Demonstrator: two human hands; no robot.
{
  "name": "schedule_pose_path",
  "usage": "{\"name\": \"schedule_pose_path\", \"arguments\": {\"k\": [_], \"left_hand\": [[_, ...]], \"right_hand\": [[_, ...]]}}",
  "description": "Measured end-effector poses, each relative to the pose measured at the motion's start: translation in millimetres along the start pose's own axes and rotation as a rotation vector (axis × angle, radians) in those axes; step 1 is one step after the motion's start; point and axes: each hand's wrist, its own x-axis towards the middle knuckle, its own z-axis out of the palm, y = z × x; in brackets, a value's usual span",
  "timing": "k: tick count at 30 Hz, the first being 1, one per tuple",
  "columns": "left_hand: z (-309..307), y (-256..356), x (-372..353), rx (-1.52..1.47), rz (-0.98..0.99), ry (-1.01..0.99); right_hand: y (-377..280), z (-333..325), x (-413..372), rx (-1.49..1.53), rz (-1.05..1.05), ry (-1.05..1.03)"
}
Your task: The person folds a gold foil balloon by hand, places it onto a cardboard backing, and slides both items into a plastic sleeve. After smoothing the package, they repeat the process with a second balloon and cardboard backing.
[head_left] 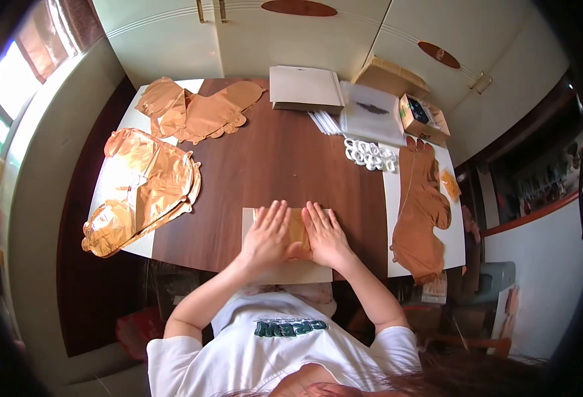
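At the table's near edge, my left hand (269, 237) lies flat with its fingers stretched forward. Beside it, my right hand (325, 237) is also flat, fingers pointing away from me. Between the two palms shows a folded piece of gold foil (296, 230), and both hands press on it or along its sides. Much of the foil is hidden under them. Beneath it rests a pale card or board (304, 274), which reaches slightly over the table edge. The thumbs come close together near the foil's lower end.
Flat copper-coloured foil balloons (152, 178) lie at left, with more foil balloons (215, 109) behind. White rings (371, 155), clear plastic bags (371, 116), a white box (306, 87) and a small open carton (425, 118) stand back right. Another copper balloon (420, 212) lies right.
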Motion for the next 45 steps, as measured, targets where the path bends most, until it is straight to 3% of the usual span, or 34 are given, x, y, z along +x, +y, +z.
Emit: {"name": "schedule_pose_path", "arguments": {"k": [6,7,19,22,33,39,42,43,45], "left_hand": [[19,30,-3,-0.107,-0.166,0.022],[21,31,-3,-0.119,-0.176,0.02],[9,27,-5,-0.131,-0.17,-0.008],[20,22,-8,-0.14,-0.263,0.099],[7,13,-11,0.031,-0.431,-0.034],[-2,0,-11,0.142,-0.369,-0.042],[-8,-18,4,0.063,0.015,0.081],[-5,-24,13,0.101,0.174,-0.013],[3,-25,16,-0.043,0.253,-0.05]], "right_hand": [[-12,6,-9,-0.066,0.081,0.006],[-14,-1,-11,0.099,0.085,0.026],[-15,1,-12,0.101,0.102,0.037],[-16,0,-11,0.06,0.128,0.032],[-20,-11,-10,0.053,0.197,-0.027],[-22,-17,-7,0.081,0.222,-0.081],[-21,-16,-8,0.045,0.218,-0.101],[-22,-16,-8,0.033,0.216,-0.111],[-22,-14,-9,0.062,0.215,-0.102]]}}
